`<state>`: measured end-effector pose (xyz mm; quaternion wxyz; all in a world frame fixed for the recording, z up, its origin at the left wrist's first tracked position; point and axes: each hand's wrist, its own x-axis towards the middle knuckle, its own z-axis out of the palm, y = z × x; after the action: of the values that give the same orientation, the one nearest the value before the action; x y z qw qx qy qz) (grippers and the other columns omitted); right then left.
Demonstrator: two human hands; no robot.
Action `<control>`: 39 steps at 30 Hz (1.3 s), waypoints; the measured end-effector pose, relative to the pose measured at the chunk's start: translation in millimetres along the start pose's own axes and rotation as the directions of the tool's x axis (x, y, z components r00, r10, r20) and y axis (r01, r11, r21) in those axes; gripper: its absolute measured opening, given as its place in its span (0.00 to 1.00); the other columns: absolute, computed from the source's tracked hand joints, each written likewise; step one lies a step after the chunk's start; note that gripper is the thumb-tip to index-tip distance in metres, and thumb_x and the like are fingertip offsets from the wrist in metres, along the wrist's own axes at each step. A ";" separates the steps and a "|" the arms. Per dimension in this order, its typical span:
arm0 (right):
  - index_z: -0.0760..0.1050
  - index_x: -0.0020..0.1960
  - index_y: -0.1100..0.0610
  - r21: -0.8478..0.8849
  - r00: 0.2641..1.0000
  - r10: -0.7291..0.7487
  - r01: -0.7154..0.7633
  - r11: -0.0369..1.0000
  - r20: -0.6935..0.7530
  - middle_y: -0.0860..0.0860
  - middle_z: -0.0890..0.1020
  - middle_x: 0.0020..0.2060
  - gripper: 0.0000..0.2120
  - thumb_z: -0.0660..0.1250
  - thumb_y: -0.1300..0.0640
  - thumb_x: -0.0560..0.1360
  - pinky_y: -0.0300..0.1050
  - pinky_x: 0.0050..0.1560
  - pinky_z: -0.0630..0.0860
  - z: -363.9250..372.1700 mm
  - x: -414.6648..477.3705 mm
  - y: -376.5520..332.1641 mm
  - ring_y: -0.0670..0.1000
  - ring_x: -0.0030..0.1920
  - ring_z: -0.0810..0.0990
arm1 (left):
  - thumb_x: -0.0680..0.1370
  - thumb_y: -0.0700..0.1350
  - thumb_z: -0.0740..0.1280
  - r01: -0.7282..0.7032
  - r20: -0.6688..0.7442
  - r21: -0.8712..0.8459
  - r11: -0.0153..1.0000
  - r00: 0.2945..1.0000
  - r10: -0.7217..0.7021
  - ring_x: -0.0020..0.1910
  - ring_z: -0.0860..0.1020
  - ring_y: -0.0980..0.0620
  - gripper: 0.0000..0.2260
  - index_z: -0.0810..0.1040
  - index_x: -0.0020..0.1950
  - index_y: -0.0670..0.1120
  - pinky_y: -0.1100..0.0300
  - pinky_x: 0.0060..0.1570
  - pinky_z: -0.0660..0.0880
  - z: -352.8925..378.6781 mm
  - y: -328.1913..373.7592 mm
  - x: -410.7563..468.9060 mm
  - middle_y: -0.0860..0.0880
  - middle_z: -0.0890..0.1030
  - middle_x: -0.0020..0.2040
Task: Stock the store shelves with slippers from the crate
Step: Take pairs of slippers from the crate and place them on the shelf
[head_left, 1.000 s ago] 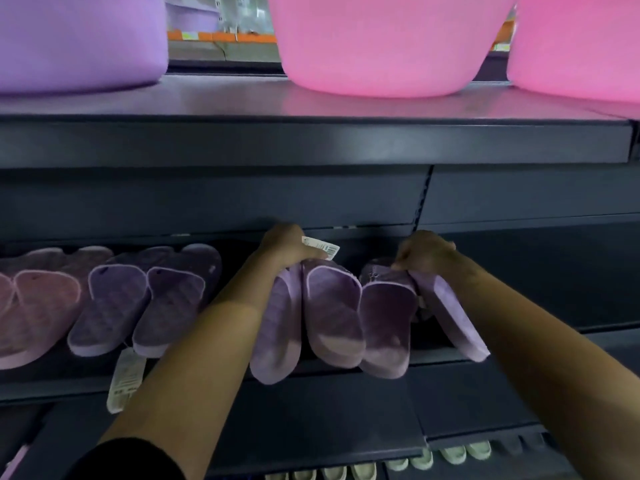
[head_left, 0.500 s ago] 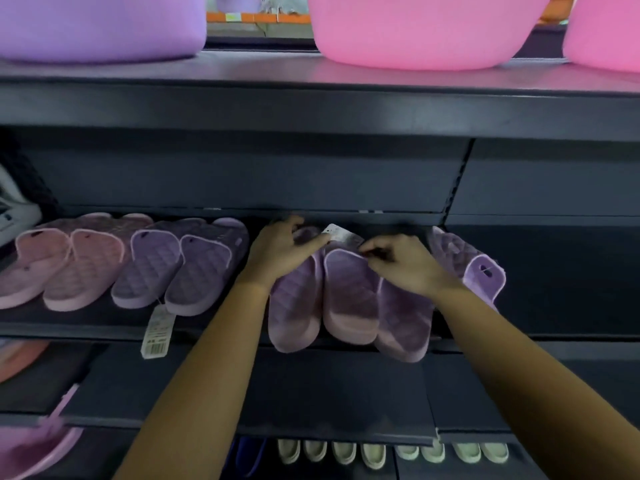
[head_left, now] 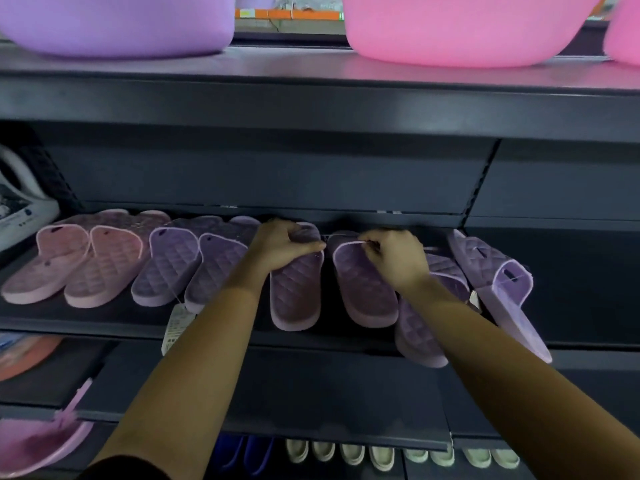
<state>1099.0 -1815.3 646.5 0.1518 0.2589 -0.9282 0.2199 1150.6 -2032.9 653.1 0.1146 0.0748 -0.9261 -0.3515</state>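
Both hands are closed on one pair of purple slippers. Our left hand (head_left: 285, 245) curls over the strap end of the left slipper (head_left: 296, 296), and our right hand (head_left: 398, 261) pinches the strap rim of the right slipper (head_left: 363, 299). The two lie flat on the shelf (head_left: 69, 323), side by side with a narrow gap, heels pointing to six o'clock.

We judge the step to be setting this pair into line. At nine o'clock from it a purple pair (head_left: 169, 261) and a pink pair (head_left: 114, 265) already sit in a row, a tag (head_left: 175, 327) hanging off the purple one.

At three o'clock the work looks unfinished. One slipper (head_left: 415, 341) lies under our right forearm with its heel over the shelf edge, and a tipped slipper (head_left: 502, 289) leans on its side just beyond it.

The next move, as we read it, is to let go and bring those two back onto the shelf. That calls for pushing the overhanging one toward twelve o'clock and laying the tipped one flat. The overhanging one could slide off if our forearm nudges it.

Both our arms reach up from six o'clock, nearly straight, wrists bent down, knuckles toward twelve. We cannot see the crate.
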 end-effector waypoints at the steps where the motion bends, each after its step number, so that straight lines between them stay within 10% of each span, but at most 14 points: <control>1: 0.80 0.53 0.48 0.007 1.000 0.018 -0.018 1.000 0.012 0.51 0.84 0.48 0.11 0.64 0.57 0.73 0.51 0.47 0.77 2.3 -1.1 -1.5 0.59 0.49 0.81 | 0.67 0.61 0.73 0.001 0.003 -0.004 1.000 1.000 -0.001 0.43 0.78 0.68 0.16 0.83 0.48 0.52 0.71 0.43 0.72 2.0 -1.1 -0.8 0.60 0.83 0.40; 8: 0.70 0.66 0.49 -0.094 0.984 0.085 -0.071 0.993 0.154 0.56 0.76 0.57 0.28 0.67 0.41 0.69 0.50 0.52 0.74 6.8 -19.9 -13.4 0.62 0.53 0.77 | 0.71 0.67 0.63 0.038 -0.144 0.203 0.978 0.990 -0.009 0.73 0.59 0.42 0.42 0.57 0.76 0.44 0.50 0.71 0.59 33.3 -3.1 -51.2 0.41 0.60 0.75; 14: 0.64 0.70 0.54 -0.155 0.976 0.137 -0.111 0.982 0.170 0.58 0.72 0.59 0.37 0.69 0.39 0.67 0.51 0.56 0.73 13.6 -17.6 -21.4 0.64 0.55 0.74 | 0.68 0.62 0.72 0.089 -0.083 0.186 0.979 0.994 -0.075 0.77 0.44 0.43 0.53 0.39 0.78 0.47 0.52 0.74 0.48 40.2 -5.3 -68.7 0.46 0.36 0.77; 31: 0.72 0.66 0.53 0.029 0.993 0.057 -0.060 0.998 0.105 0.59 0.79 0.51 0.25 0.62 0.64 0.69 0.42 0.42 0.69 20.4 -6.7 -29.3 0.61 0.50 0.78 | 0.70 0.55 0.72 -0.018 -0.086 0.160 0.987 0.996 0.032 0.77 0.42 0.45 0.47 0.47 0.78 0.42 0.55 0.74 0.46 15.3 -28.2 -48.2 0.40 0.45 0.78; 39: 0.82 0.52 0.57 0.183 0.972 0.063 -0.022 0.983 -0.224 0.55 0.83 0.49 0.12 0.66 0.63 0.71 0.41 0.51 0.75 -74.9 -32.0 20.8 0.55 0.46 0.81 | 0.74 0.50 0.65 -0.257 -0.284 0.137 0.957 0.915 0.287 0.63 0.73 0.44 0.19 0.78 0.61 0.43 0.58 0.61 0.69 57.4 54.2 -51.6 0.44 0.74 0.66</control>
<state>1126.5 -1749.6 691.2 0.2293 0.2245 -0.8862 0.3341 1181.9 -1945.0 639.4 0.2984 0.0033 -0.9151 -0.2711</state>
